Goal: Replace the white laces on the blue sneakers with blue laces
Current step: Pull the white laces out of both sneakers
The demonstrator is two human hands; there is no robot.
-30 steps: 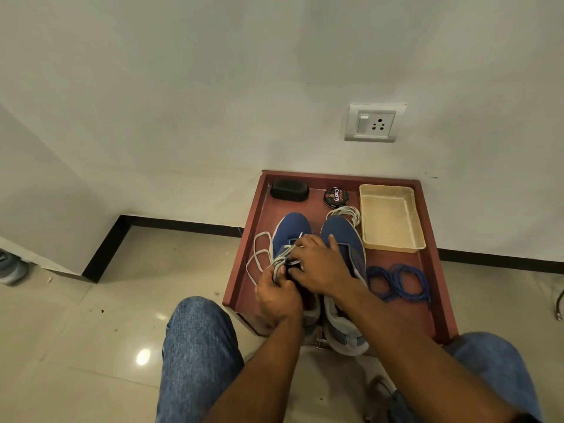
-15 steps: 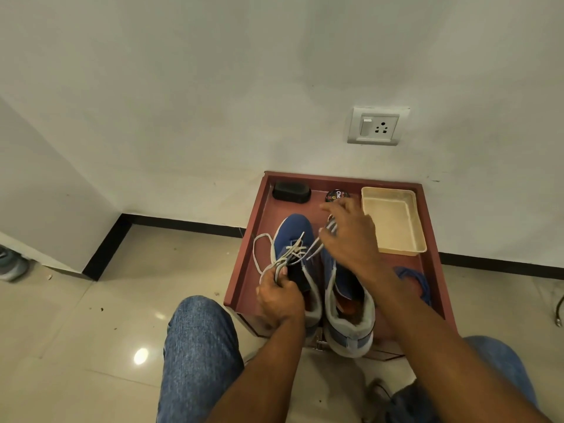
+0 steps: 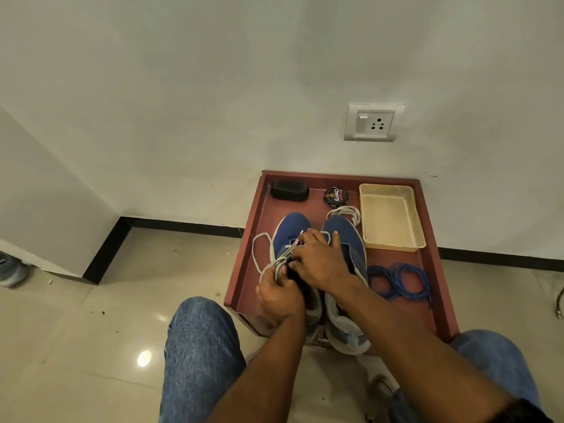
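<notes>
While both hands work over the left sneaker [image 3: 290,230], the 2 blue shoes stand side by side, toes toward 12 o'clock, in the middle of a reddish-brown tray [image 3: 244,270] set against the wall. The left hand [image 3: 279,297] sits at the shoe's tongue, at 6 o'clock from the toe, with its fingers curled round a bunch of white lace [image 3: 282,259] strands. The right hand [image 3: 320,264] reaches across from the 3 o'clock side and lies over the eyelet rows; its fingertips meet the same lace, but whether they pinch it or only press on it I cannot tell. A slack loop of that lace spills off the shoe toward 9 o'clock and lies on the tray floor.

The right sneaker [image 3: 351,239] carries no lace that shows. A loose coil of white lace [image 3: 345,213] lies just beside its toe, at about 1 o'clock. The blue laces [image 3: 399,280] lie bundled on the tray at 3 o'clock from the right sneaker, near it but apart.

Along the far edge of the tray stand a black brush-like block [image 3: 289,190] at 11 o'clock, a round polish tin [image 3: 335,196] at 12 o'clock, and a cream plastic tray [image 3: 418,239] at 1 o'clock. A wall socket [image 3: 374,123] sits above.
</notes>
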